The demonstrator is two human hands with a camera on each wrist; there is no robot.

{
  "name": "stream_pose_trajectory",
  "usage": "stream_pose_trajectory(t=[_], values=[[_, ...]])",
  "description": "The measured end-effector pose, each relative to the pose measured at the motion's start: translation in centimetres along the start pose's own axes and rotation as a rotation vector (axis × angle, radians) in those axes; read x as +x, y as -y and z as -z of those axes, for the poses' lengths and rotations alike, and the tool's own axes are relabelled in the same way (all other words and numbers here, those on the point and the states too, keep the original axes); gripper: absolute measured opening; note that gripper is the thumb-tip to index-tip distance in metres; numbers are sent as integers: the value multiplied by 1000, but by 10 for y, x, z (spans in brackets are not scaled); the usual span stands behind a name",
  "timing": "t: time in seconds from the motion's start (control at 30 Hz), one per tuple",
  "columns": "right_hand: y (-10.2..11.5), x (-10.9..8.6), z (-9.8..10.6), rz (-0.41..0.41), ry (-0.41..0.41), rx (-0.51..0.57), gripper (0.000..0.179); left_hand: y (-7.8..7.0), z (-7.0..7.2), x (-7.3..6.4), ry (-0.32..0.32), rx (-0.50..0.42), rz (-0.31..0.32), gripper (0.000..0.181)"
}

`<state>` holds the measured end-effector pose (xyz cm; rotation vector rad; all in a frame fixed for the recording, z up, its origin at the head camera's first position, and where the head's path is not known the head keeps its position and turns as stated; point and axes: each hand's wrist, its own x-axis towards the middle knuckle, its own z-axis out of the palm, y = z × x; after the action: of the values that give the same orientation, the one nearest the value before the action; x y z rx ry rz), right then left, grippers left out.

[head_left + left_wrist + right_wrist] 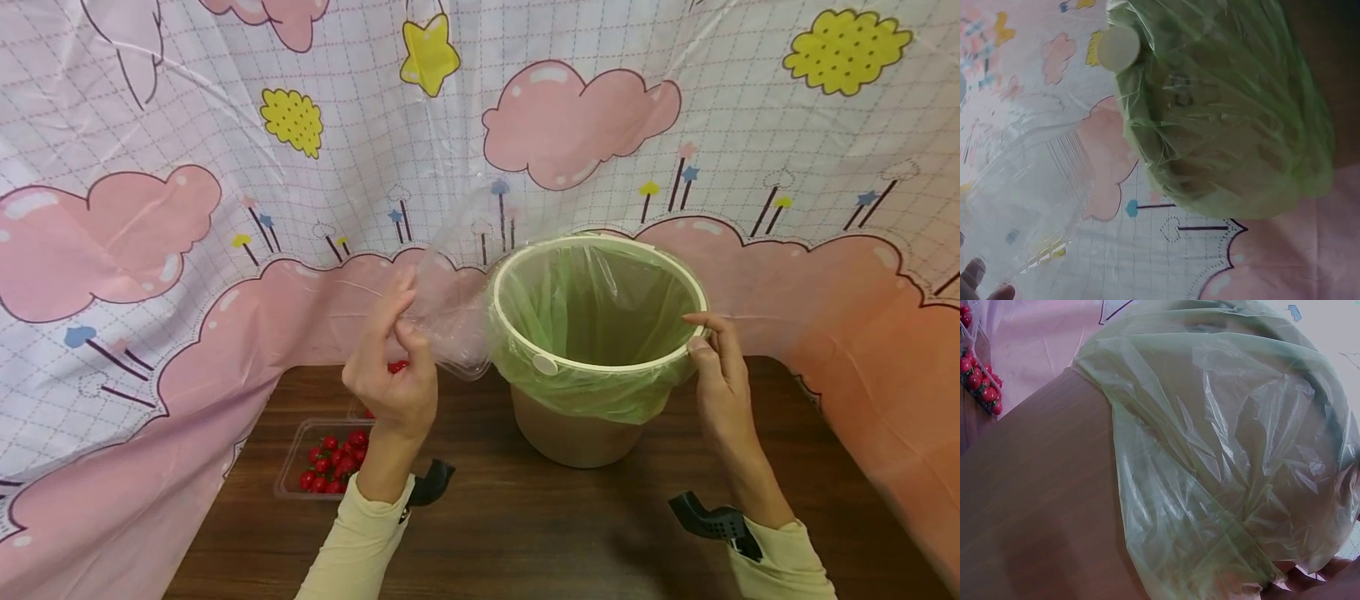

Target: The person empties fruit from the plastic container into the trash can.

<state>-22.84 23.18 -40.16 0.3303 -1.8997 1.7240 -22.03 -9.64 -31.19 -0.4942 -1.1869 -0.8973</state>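
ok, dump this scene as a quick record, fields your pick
receptacle: round beige bin
liner: translucent green plastic bag, folded over bin's top edge
left grip: pinches clear plastic container
right grip: holds cream plastic ring around bin's mouth
food: small red fruits in clear plastic tray
surface: dark brown wooden table

A white gridded fabric backdrop (pixel 360 183), printed with pink clouds (pixel 577 125) and a yellow star (pixel 430 55), hangs behind the dark wood-grain worktop (pixel 540 533); its pink lower band (pixel 247 329) turns orange at the right.
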Motion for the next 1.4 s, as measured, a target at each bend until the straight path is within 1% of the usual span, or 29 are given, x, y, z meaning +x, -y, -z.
stream_pose_trajectory(t=[0.1,0.2,0.3,0.37,0.47,0.53,0.6,0.7,0.77,0.83,0.93,0.97,1.03,1.1,1.2,1.33,1.4], values=[[1,0,-2,-11,4,7,36,-8,17,-4,-46,16,89,20],[-1,0,-2,-7,1,-8,36,-9,35,-18,-58,27,158,20],[-1,0,-2,0,-1,-44,36,-5,54,-36,-42,19,215,20],[-2,-1,-1,1,-8,-69,36,0,66,-52,-19,7,269,21],[-2,-1,0,-1,-23,-89,36,5,85,-77,32,-37,375,23],[-2,-2,0,-7,-26,-79,36,7,97,-92,41,-61,446,24],[-3,-1,-1,-9,-18,-66,36,8,110,-104,23,-81,516,23],[-4,0,-2,-6,-5,-56,36,7,128,-115,-27,-102,612,22],[-4,1,-3,4,-7,-74,36,5,138,-121,-26,-107,669,23],[-4,1,-2,9,-17,-92,36,2,146,-128,-3,-111,714,24],[-3,0,-1,11,-29,-106,36,-3,156,-142,43,-104,763,24],[-3,0,-1,11,-31,-96,35,-5,158,-146,57,-99,780,24],[-2,-1,0,4,-34,-89,35,-8,163,-154,82,-82,835,24],[-1,-1,0,-5,-34,-73,36,-12,166,-161,105,-64,901,25],[0,-2,1,-15,-38,-57,36,-16,170,-171,159,-29,1005,26],[-1,-2,-1,-8,-38,-37,36,-18,174,-180,232,-3,1098,25],[-2,-1,-3,-1,-41,-37,36,-18,176,-183,239,-7,1151,25]])
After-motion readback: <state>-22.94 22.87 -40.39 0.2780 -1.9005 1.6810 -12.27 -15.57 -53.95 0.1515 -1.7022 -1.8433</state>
